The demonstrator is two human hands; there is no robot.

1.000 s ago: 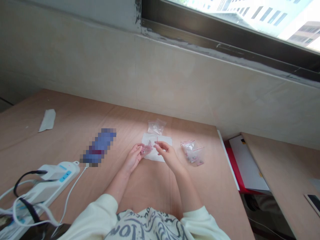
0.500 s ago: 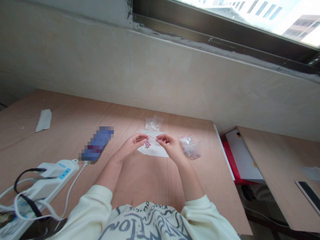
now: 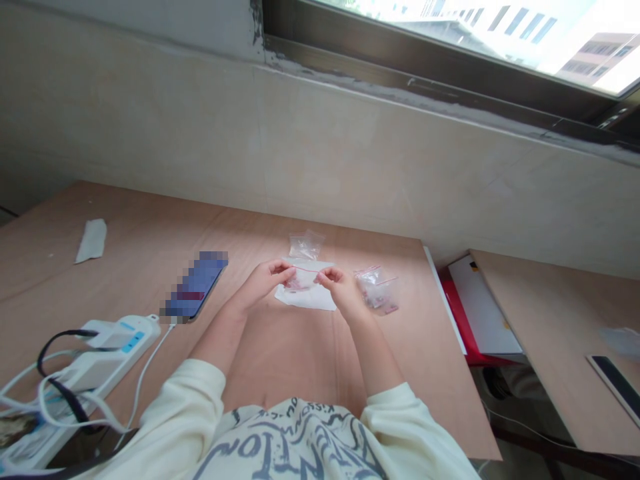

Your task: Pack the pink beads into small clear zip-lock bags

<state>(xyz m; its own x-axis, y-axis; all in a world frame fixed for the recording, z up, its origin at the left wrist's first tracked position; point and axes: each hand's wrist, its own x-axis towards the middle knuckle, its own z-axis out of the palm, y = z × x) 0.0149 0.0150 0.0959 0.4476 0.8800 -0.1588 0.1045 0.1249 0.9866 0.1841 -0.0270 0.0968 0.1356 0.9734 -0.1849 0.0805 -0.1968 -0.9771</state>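
Observation:
Between my two hands is a small clear zip bag (image 3: pixel 303 279) with a red line along its top edge and small pink items showing inside. My left hand (image 3: pixel 273 277) pinches the bag's upper left corner between thumb and fingers. At the upper right corner, my right hand (image 3: pixel 336 280) pinches the same edge. A white sheet of paper (image 3: pixel 307 301) lies on the table beneath the bag. Just beyond the paper are some clear plastic bags (image 3: pixel 306 244). Close to my right hand's outer side lie more zip bags (image 3: pixel 377 293) with pinkish contents.
On the left lie a phone (image 3: pixel 197 287) with a charging cable, a white power strip (image 3: pixel 100 367) with tangled cords, and a white paper scrap (image 3: pixel 91 240). A second table (image 3: pixel 565 333) stands right, past a gap holding a red and white folder (image 3: pixel 483 313). The wall rises behind.
The pink items, which hung loose near my left fingers, are now inside the zip bag. Both hands have come to grip the bag's top edge, held straight between them.

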